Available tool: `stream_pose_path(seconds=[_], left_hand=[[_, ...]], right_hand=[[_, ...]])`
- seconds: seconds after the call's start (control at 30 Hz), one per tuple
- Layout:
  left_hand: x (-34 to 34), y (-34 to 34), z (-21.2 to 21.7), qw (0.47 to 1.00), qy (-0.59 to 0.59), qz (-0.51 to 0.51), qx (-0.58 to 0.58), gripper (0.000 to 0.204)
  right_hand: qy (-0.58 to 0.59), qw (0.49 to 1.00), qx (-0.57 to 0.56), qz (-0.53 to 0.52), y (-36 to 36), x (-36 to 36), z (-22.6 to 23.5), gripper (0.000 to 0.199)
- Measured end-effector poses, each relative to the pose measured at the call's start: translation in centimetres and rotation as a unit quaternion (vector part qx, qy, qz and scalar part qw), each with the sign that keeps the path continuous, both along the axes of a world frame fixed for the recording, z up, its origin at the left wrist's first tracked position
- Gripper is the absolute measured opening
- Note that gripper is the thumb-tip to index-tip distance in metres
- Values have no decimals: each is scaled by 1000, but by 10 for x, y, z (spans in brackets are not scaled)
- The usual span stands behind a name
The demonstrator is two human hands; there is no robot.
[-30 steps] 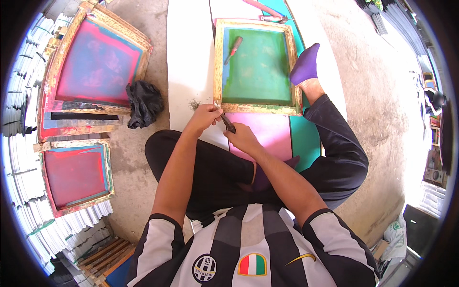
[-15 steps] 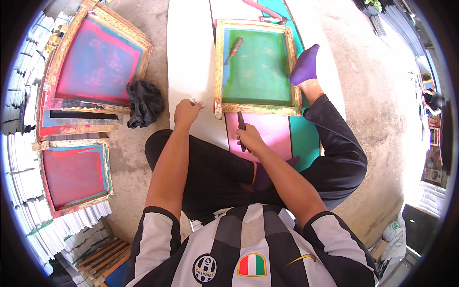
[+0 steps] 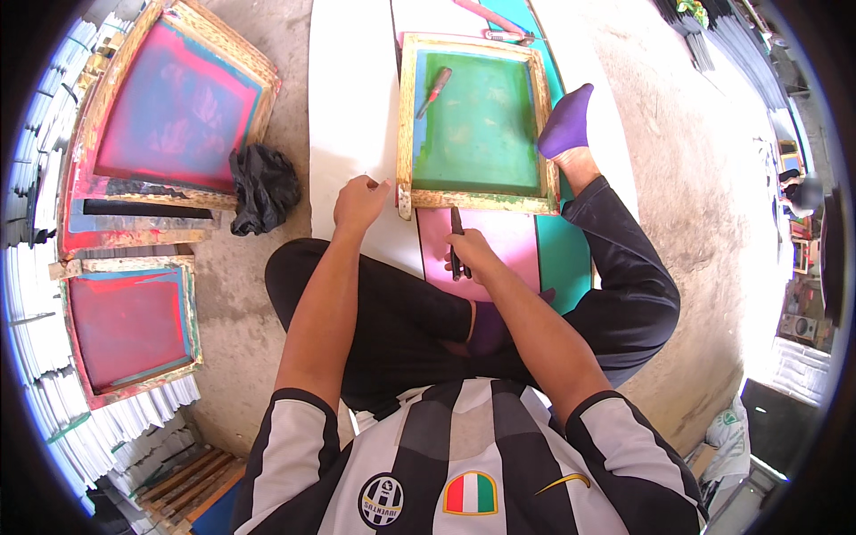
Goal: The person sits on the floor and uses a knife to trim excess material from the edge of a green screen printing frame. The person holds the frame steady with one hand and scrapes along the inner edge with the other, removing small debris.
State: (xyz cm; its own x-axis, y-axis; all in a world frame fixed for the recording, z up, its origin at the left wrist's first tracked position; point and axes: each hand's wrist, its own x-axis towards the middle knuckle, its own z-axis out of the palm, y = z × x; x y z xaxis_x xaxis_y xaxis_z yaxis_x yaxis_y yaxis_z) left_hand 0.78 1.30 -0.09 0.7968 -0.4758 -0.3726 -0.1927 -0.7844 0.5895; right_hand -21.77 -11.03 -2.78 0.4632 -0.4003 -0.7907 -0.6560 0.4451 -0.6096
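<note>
My right hand grips dark pliers over the pink panel, their jaws pointing away from me. My left hand hovers low by the white board, its fingers curled together; whatever they may hold is hidden. Between and beyond my hands lies a wooden-framed printing screen with green mesh. On that mesh rests a screwdriver with a red and dark handle. My purple-socked foot presses against the frame's right side.
Framed screens with pink and blue mesh lean at the left, with another reddish one nearer. A crumpled black plastic bag sits beside them. Past the green screen lie a pink-handled tool and a utility knife.
My left hand has shifted slightly right, and its fingers have curled in. The small dark bits seen beside it on the white board no longer show. The pliers have turned more upright.
</note>
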Motion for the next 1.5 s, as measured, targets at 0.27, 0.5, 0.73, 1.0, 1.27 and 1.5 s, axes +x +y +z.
stream_pose_path(seconds=[0.27,0.5,0.73,1.0,1.27,1.5], left_hand=[[-5,-3,3,1000,3,2,-23,56],[-7,-2,4,1000,3,-2,-27,55],[-7,-7,10,999,18,-6,-42,53],[-8,-6,12,997,28,-4,-65,51],[-10,-9,12,997,16,-7,-73,50],[-12,-11,13,997,25,-19,-76,48]], right_hand=[[8,1000,-20,22,-5,3,0,35],[35,999,-20,26,-5,12,12,32],[62,996,-40,43,-10,20,13,33],[79,995,-48,38,-8,25,22,32],[131,983,-106,73,-2,33,22,30],[167,949,-235,131,7,25,9,36]])
